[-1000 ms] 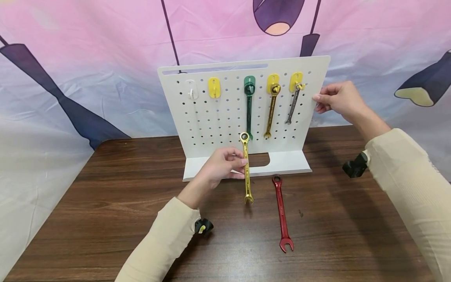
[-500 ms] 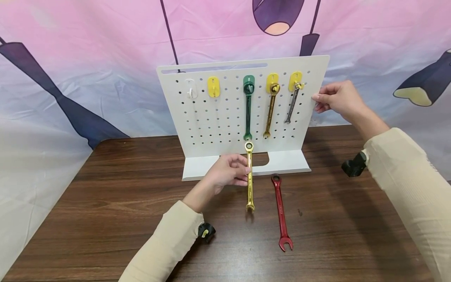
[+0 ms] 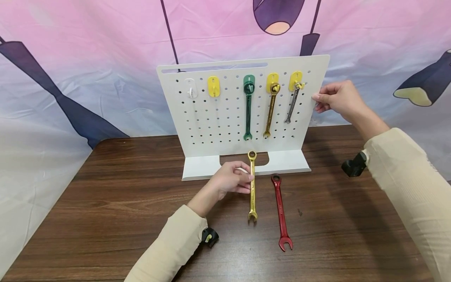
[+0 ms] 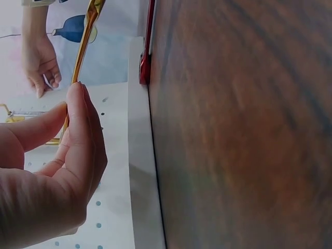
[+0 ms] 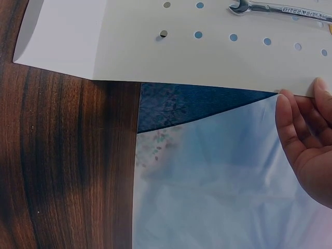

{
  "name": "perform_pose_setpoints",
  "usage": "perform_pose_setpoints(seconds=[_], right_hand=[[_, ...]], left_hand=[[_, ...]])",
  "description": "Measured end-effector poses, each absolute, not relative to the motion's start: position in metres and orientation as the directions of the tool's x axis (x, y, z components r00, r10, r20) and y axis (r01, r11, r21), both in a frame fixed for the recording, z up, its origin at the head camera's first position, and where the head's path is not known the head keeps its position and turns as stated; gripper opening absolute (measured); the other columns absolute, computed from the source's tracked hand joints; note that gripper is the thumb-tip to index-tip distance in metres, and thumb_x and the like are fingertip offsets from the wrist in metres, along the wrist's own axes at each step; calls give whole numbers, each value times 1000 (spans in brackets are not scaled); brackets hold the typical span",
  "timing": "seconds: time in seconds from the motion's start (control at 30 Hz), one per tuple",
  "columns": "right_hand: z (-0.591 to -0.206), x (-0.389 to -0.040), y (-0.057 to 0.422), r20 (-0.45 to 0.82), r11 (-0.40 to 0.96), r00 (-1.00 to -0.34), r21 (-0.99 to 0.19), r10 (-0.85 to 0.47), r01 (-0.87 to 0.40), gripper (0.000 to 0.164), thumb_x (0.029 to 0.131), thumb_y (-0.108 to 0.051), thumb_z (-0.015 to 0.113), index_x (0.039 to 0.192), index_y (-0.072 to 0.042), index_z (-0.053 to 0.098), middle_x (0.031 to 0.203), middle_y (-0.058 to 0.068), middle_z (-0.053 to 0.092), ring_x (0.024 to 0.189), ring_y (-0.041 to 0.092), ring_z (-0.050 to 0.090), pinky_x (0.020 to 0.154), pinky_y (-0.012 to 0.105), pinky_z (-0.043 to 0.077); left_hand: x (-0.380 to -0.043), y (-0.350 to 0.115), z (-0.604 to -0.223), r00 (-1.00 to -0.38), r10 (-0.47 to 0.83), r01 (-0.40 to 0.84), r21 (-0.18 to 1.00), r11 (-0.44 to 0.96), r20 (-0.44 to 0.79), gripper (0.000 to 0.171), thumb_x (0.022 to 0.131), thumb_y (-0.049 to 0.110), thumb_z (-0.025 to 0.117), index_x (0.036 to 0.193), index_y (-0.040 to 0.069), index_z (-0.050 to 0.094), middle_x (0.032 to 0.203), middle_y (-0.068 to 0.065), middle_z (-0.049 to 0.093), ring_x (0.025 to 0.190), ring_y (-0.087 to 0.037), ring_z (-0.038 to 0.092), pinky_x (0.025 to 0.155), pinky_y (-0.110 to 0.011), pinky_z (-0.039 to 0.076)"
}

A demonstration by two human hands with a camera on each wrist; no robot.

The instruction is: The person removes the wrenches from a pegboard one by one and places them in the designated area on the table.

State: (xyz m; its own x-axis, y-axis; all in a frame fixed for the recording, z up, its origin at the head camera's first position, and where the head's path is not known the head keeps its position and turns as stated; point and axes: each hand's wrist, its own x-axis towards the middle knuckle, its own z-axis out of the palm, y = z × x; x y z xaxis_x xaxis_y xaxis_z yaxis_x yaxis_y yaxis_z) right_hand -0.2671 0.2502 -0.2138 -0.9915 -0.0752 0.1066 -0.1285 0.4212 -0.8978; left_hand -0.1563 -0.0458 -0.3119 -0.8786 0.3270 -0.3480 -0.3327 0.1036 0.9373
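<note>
My left hand [image 3: 230, 178] pinches a shiny gold combination wrench [image 3: 252, 192] between thumb and fingers, ring end up, in front of the pegboard's base. In the left wrist view the same gold wrench [image 4: 83, 49] rises from the fingertips. At the right edge of the white pegboard [image 3: 225, 117], my right hand [image 3: 340, 100] pinches the panel; the right wrist view shows thumb and fingers on either side of that edge. On hooks hang a green wrench [image 3: 248, 113], a darker gold wrench [image 3: 271, 113] and a small silver wrench [image 3: 293, 105]. A red wrench [image 3: 280, 213] lies on the table.
To the left on the board are a white hook [image 3: 191, 90] and a yellow hook [image 3: 213, 88], both bare. The board's base [image 3: 289, 161] rests on the dark wooden table [image 3: 123, 203]. Behind stands a printed cloth backdrop [image 3: 116, 70].
My left hand has moved down, toward me and slightly right with the gold wrench, away from the hanging green one. The right hand stays on the board's edge.
</note>
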Motion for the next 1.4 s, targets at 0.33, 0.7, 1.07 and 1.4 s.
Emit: perform_pose_setpoints(seconds=[0.33, 0.7, 1.07, 1.4], right_hand=[[-213, -267, 250, 97, 417, -993, -901, -70, -117, 11, 86, -10, 63, 77, -4, 67, 63, 1, 63, 55, 13, 61, 55, 26, 56], [-213, -266, 249, 110, 429, -992, -894, -70, -129, 11, 86, -9, 63, 77, -4, 66, 61, 2, 63, 54, 13, 61, 54, 25, 56], [-214, -266, 250, 109, 443, -992, -887, -71, -129, 11, 86, -10, 63, 81, 0, 66, 63, 1, 63, 54, 13, 61, 55, 25, 56], [-214, -267, 250, 106, 471, -992, -873, -68, -126, 16, 86, -13, 63, 86, 3, 64, 62, 1, 63, 54, 13, 61, 55, 24, 56]], left_hand=[[-151, -44, -317, -853, 370, -354, 929, 107, -367, 13, 85, -10, 56, 97, -6, 51, 68, -7, 57, 57, -16, 57, 62, -32, 58], [-148, -43, -321, -828, 398, -379, 917, 123, -395, 12, 85, -11, 55, 95, -7, 50, 69, -8, 56, 57, -16, 57, 62, -31, 58], [-147, -41, -326, -790, 409, -420, 889, 182, -457, 11, 84, -11, 55, 94, -8, 50, 69, -10, 55, 55, -15, 57, 62, -31, 58], [-145, -35, -329, -771, 388, -439, 862, 252, -506, 10, 83, -14, 54, 87, -6, 50, 67, -11, 55, 50, -14, 56, 60, -31, 58]])
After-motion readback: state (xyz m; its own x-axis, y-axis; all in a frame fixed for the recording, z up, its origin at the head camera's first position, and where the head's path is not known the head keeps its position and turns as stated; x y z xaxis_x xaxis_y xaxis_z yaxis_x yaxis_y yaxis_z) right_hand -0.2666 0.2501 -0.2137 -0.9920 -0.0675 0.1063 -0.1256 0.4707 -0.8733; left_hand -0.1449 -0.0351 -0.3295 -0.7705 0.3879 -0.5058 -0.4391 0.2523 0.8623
